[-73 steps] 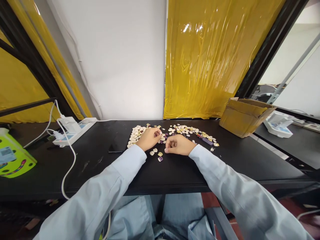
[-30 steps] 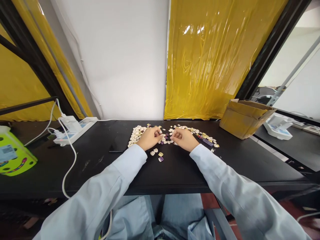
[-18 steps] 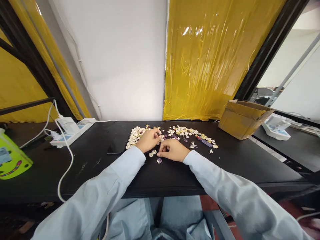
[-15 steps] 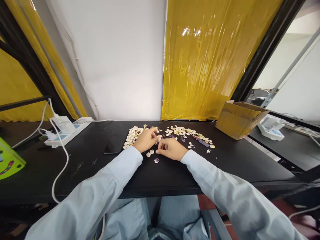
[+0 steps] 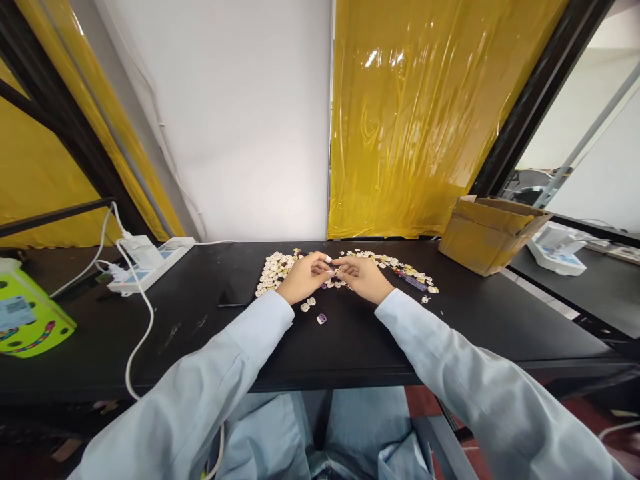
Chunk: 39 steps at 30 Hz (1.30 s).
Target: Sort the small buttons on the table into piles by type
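My left hand [image 5: 309, 276] and my right hand [image 5: 364, 276] meet fingertip to fingertip over the black table. Both are closed in a pinch around a small pale piece [image 5: 338, 271], mostly hidden by the fingers. Many small white oval pieces with dark holes lie in a left pile [image 5: 273, 270] beside my left hand. A right pile [image 5: 373, 257] of similar pieces stretches behind my right hand. Nearer to me are a pair of cream pieces [image 5: 308, 305] and a purple-and-white piece [image 5: 321, 319]. A purple-handled screwdriver [image 5: 412, 281] rests against the right pile.
A dark flat phone-like slab [image 5: 239, 285] lies left of the left pile. White power strips with plugs [image 5: 150, 263] and a trailing cable [image 5: 143, 333] are further left, near a lime-green container [image 5: 35, 310]. An open cardboard box [image 5: 487, 237] stands at the back right.
My hands have come together, my right hand moving up and away from the cream pieces, and their fingertips now meet around a small piece. The whole view has shifted slightly.
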Tool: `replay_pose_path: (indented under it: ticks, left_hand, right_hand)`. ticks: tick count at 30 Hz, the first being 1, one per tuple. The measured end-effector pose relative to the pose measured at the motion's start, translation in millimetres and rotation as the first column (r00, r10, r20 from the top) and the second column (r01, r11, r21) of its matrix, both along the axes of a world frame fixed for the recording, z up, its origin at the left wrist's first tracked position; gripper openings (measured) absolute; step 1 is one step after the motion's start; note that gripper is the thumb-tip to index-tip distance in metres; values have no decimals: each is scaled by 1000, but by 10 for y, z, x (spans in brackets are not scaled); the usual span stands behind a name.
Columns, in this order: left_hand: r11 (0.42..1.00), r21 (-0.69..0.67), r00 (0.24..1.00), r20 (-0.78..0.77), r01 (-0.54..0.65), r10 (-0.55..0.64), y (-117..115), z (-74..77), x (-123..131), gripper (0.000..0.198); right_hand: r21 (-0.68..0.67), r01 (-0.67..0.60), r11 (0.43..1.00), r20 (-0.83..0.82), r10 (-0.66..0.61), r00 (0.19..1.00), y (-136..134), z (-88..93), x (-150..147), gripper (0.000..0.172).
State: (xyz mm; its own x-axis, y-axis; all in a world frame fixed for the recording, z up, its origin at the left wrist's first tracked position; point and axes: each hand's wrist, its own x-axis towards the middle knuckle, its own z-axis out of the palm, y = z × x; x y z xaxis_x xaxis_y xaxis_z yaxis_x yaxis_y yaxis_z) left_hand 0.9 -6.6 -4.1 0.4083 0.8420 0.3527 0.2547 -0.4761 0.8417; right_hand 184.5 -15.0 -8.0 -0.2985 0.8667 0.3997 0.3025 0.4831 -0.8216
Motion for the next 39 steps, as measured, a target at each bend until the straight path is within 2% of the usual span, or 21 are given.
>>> replay_pose_path:
  ticks: [4,6,9,12,14,16,17,19,21,23,25,27,30,33,36,39]
  left_hand:
    - [997,-39,998,36,59,-58,-20,-10,29,35]
    - [999,-32,999,27,41,-40,-31,7,33,34]
    - [999,21,999,-11,-38,39,-43,50,17,29]
    - [989,112,985,-135,-97,112,-48,83,-14,17]
    - [980,155,965,-209,-128,159,-41,87,-32,11]
    - [968,185,952,-223,-169,208,-27,83,-47,13]
    - [962,199,948,-217,-189,231,-18,80,-53,15]
    - [952,221,943,-209,-214,261,-3,75,-61,17]
    - [950,228,941,-212,-215,264,4,72,-65,17]
    - [953,227,942,-221,-202,252,3,69,-64,18]
    - [956,225,942,-233,-188,240,-3,65,-60,18]
    - [958,225,943,-240,-178,232,-10,64,-56,17]
    - [958,228,942,-245,-175,230,-16,66,-51,15]
    - [963,222,950,-236,-151,203,-14,62,-47,13]
    - [979,171,977,-164,-108,136,-10,47,-39,17]
    - [993,97,993,-87,-72,81,-18,36,-25,27]
  right_hand:
    - [-7,-50,999,-11,50,999,-31,-1,-9,30]
    - [12,-46,999,-17,46,999,-22,1,-3,26]
    - [6,30,1000,6,-30,1000,22,1,32,22]
    - [-39,146,988,165,-138,977,70,-11,84,16]
    - [-17,221,975,281,-207,937,82,-17,107,12]
    - [36,243,969,327,-241,914,64,-13,104,10]
    - [56,220,974,328,-226,917,41,-6,90,10]
    - [61,99,993,315,-114,942,-28,13,42,12]
    - [18,-93,995,312,83,947,-115,28,-24,17]
    - [-51,-258,965,325,261,909,-198,30,-89,24]
    - [-87,-331,940,349,340,873,-252,19,-138,31]
    - [-85,-348,933,376,354,856,-270,1,-162,29]
    - [-65,-331,941,374,330,867,-240,-25,-161,19]
    - [-37,-247,968,258,248,934,-167,-39,-132,14]
    - [-12,-71,997,99,72,992,-71,-35,-78,14]
    - [14,104,994,59,-105,993,12,-25,-15,18]
